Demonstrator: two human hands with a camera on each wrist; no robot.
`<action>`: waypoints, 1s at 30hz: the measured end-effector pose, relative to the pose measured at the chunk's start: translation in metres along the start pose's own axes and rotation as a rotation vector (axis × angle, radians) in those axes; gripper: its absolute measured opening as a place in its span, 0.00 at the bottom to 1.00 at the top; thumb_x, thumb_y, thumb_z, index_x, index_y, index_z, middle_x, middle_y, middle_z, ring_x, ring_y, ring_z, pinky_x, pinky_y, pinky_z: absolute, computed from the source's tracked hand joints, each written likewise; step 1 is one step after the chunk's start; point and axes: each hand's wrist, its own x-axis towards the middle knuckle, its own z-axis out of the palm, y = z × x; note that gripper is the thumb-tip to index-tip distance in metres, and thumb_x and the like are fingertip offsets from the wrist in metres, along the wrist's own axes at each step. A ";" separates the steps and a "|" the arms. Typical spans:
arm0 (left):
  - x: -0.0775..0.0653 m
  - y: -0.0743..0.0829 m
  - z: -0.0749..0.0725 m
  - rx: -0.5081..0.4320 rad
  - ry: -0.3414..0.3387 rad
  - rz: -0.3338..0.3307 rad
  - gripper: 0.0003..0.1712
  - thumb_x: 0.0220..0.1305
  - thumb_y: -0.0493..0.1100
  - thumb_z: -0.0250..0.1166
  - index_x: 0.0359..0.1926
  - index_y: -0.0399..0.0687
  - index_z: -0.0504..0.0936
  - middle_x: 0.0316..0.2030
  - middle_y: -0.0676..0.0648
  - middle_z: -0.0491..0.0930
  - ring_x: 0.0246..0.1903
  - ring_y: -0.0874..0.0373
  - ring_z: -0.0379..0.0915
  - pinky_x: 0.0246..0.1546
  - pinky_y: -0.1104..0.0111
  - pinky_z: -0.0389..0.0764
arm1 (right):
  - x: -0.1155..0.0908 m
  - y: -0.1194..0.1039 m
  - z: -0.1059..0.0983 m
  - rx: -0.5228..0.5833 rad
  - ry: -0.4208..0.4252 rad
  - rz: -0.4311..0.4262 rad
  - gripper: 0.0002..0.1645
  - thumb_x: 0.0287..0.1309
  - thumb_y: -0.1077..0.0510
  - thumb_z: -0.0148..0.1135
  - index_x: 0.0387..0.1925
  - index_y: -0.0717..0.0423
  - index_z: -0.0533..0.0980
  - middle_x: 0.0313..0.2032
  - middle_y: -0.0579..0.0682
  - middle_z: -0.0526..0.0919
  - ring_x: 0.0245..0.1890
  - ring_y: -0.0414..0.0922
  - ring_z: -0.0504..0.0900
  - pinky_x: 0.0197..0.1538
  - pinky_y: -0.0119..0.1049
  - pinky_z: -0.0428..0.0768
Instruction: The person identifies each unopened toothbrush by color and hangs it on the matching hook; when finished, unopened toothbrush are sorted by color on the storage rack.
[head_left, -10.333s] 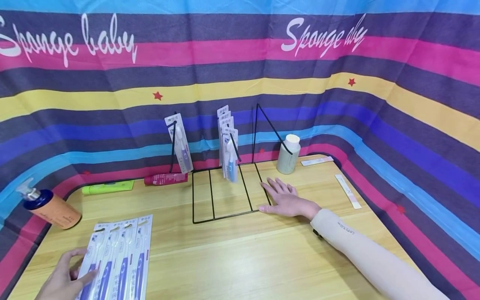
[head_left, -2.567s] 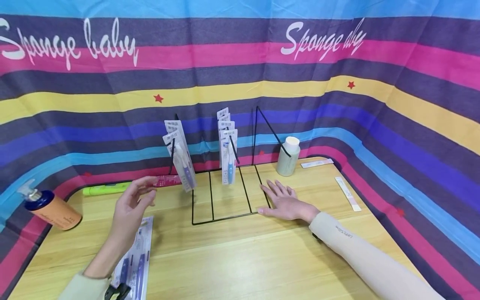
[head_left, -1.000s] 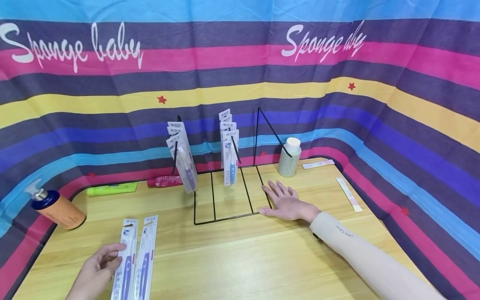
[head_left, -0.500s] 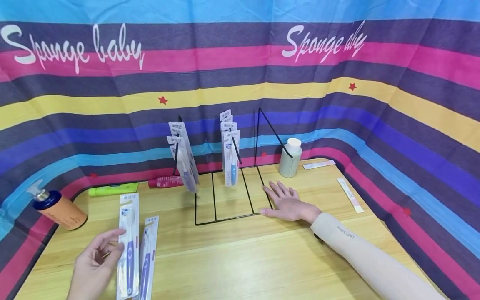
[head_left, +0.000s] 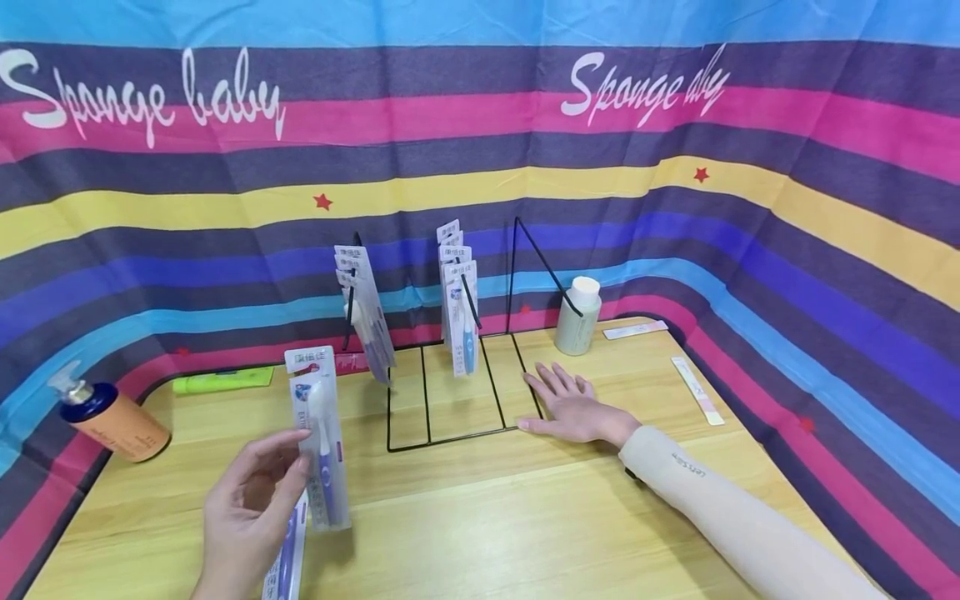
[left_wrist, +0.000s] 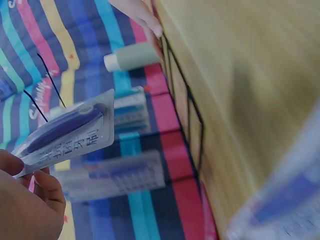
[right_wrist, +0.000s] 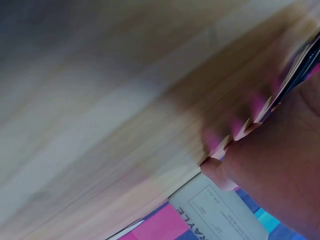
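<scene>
My left hand [head_left: 255,500] pinches the edge of a packaged toothbrush [head_left: 321,442] with a purple handle, held upright above the table. Below it another purple toothbrush pack [head_left: 288,550] lies on the wood, partly covered by the hand. My right hand [head_left: 573,407] rests flat with fingers spread on the base of a black wire display rack [head_left: 465,430]. Purple toothbrush packs [head_left: 367,321] hang on the rack's left hook, and blue ones [head_left: 462,325] on the middle hook. Nothing hangs from the right hook [head_left: 547,265].
A grey-green bottle with a white cap [head_left: 578,317] stands behind the right hand. Two paper strips [head_left: 697,392] lie at the right. Along the left are a pump bottle [head_left: 116,421], a green tube [head_left: 223,380] and a pink tube [head_left: 351,362]. A striped cloth [head_left: 480,108] surrounds the table.
The left hand has picked one purple toothbrush pack up off the table and carried it up and right towards the rack. The hanging purple packs swing slightly. The right hand stays put.
</scene>
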 end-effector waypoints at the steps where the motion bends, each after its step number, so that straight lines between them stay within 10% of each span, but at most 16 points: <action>1: 0.002 -0.001 0.004 -0.020 -0.012 0.026 0.23 0.60 0.06 0.53 0.57 0.11 0.76 0.53 0.38 0.86 0.49 0.56 0.84 0.52 0.74 0.83 | 0.000 0.000 0.000 -0.002 -0.001 0.002 0.61 0.76 0.20 0.48 0.90 0.50 0.43 0.88 0.60 0.36 0.86 0.64 0.32 0.78 0.74 0.37; 13: 0.020 -0.015 0.030 0.089 0.003 -0.083 0.21 0.68 0.12 0.57 0.60 0.18 0.78 0.50 0.44 0.84 0.46 0.58 0.79 0.53 0.74 0.83 | -0.002 0.000 0.000 -0.006 0.006 0.003 0.60 0.76 0.21 0.48 0.90 0.51 0.44 0.88 0.60 0.37 0.86 0.63 0.33 0.78 0.74 0.38; 20: 0.037 -0.044 0.031 0.091 -0.015 -0.037 0.22 0.69 0.14 0.58 0.63 0.20 0.78 0.55 0.38 0.80 0.49 0.53 0.75 0.50 0.75 0.80 | -0.002 0.002 0.000 -0.016 0.000 0.006 0.61 0.76 0.20 0.47 0.90 0.51 0.43 0.88 0.59 0.37 0.86 0.63 0.33 0.78 0.74 0.38; 30: 0.078 -0.072 0.023 0.138 -0.008 -0.236 0.21 0.79 0.25 0.58 0.68 0.25 0.74 0.59 0.44 0.79 0.55 0.51 0.73 0.51 0.73 0.75 | 0.000 0.000 0.000 -0.027 -0.006 0.007 0.61 0.75 0.19 0.46 0.90 0.50 0.42 0.88 0.60 0.37 0.86 0.63 0.33 0.78 0.74 0.38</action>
